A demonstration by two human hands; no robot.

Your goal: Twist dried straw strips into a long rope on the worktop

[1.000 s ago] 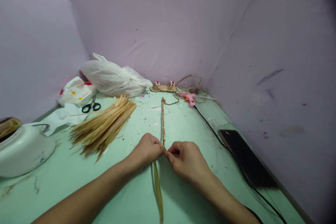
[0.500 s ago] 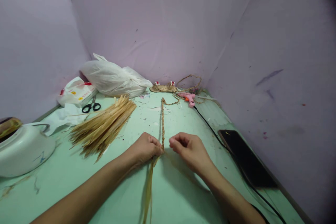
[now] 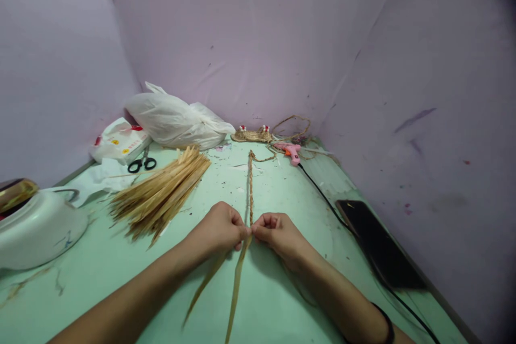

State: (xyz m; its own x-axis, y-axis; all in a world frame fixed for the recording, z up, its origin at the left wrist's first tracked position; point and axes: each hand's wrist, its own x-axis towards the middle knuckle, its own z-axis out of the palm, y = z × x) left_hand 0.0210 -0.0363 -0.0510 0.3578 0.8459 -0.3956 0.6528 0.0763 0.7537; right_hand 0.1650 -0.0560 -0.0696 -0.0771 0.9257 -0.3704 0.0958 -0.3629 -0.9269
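A thin braid of dried straw [image 3: 251, 188] runs straight away from me along the green tabletop. At its near end my left hand [image 3: 226, 227] pinches the braid and a loose strand, thumb and fingers pressed together. My right hand [image 3: 278, 234] is closed just to the right, its fingertips meeting the left ones at the same spot. Loose straw strands [image 3: 237, 290] trail from the braid's end toward me, one splaying left under my left hand. Another faint strand passes beneath my right wrist. The exact hold of each fingertip is partly hidden.
Left of the braid lies a bundle of dried straw [image 3: 165, 193]. Behind it are black-handled scissors [image 3: 142, 164], a tissue pack [image 3: 121, 142] and a white plastic bag [image 3: 177, 118]. A pink glue gun [image 3: 291, 151], its cord, and a phone [image 3: 377, 242] lie right; a white pot [image 3: 40, 231] stands left.
My right hand has moved left and down to the braid's end, meeting my left hand. The loose strands below have spread apart, one now slanting left.
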